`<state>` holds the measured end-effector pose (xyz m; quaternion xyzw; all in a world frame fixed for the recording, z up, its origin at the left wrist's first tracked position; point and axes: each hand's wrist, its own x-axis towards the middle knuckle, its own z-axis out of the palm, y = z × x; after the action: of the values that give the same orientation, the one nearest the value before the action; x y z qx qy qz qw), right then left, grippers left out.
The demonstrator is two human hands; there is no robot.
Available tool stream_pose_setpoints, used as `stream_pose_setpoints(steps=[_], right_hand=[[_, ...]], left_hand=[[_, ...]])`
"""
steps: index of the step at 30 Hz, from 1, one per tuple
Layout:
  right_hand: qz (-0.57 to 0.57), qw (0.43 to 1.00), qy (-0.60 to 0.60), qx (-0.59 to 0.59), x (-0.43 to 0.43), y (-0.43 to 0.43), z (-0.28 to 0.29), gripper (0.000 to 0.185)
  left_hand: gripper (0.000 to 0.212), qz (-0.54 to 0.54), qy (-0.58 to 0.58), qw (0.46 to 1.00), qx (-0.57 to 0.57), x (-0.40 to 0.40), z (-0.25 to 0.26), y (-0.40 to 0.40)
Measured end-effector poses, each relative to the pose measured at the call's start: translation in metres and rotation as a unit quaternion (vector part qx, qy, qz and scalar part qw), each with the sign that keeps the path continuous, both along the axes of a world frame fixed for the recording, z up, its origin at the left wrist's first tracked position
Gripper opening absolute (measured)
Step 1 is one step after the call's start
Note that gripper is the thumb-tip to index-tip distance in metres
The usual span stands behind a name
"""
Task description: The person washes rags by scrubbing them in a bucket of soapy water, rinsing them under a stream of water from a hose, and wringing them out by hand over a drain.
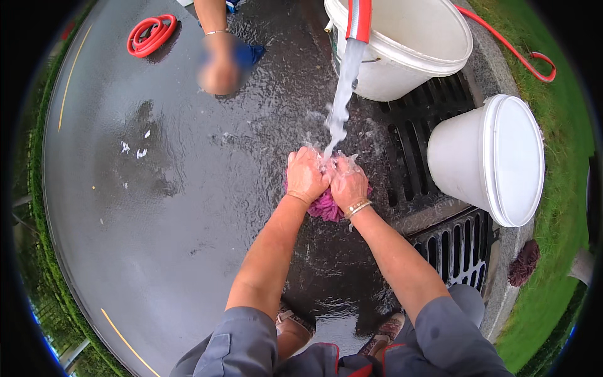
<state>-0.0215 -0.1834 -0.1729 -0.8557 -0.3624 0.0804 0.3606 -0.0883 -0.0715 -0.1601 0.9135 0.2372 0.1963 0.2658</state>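
Observation:
Both hands are close together in the middle of the picture, over a wet pink chenille cloth or mop head (326,206) low above the dark pavement. My left hand (306,175) grips its left side and my right hand (349,181) its right side, fingers curled into it. Water pours onto the hands and the cloth from a red hose (359,21) whose end hangs over the rim of a large white bucket (405,70). Splashes hide some of the fingertips. Bracelets circle my right wrist.
Storm drain grates (414,146) lie at the right, beside the stone kerb. A smaller white bucket (459,151) stands there, with a dark brown mop head (524,264) below it. Another person's hand (219,73) holds a blue cloth at the upper left, near a coiled red hose (150,36).

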Motion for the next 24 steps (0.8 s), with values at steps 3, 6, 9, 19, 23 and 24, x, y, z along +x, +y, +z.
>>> stream_pose_setpoints(steps=[3, 6, 9, 19, 23, 24], right_hand=[[-0.007, 0.998, -0.064, 0.009, -0.011, -0.007, 0.019, 0.029], [-0.096, 0.991, 0.004, 0.092, -0.049, -0.031, 0.001, 0.023], [-0.066, 0.99, 0.001, 0.126, -0.048, -0.031, -0.001, 0.02], [0.001, 0.991, 0.045, 0.129, -0.022, -0.023, -0.006, 0.015], [-0.022, 0.985, 0.103, 0.137, -0.02, -0.016, 0.008, 0.019], [-0.022, 0.988, 0.09, 0.12, -0.017, -0.024, 0.011, 0.041]], left_hand=[[0.024, 0.075, -0.024, 0.997, -0.01, -0.018, 0.013, -0.018], [0.018, 0.126, -0.071, 0.987, -0.068, -0.043, 0.012, -0.08], [0.008, 0.075, -0.123, 0.989, -0.045, -0.058, -0.006, -0.077], [0.012, -0.233, -0.089, 0.963, -0.097, -0.025, -0.012, -0.006], [0.021, -0.003, -0.004, 0.973, -0.231, -0.02, -0.025, -0.002], [0.03, 0.147, 0.004, 0.898, -0.415, -0.005, -0.014, -0.001]])
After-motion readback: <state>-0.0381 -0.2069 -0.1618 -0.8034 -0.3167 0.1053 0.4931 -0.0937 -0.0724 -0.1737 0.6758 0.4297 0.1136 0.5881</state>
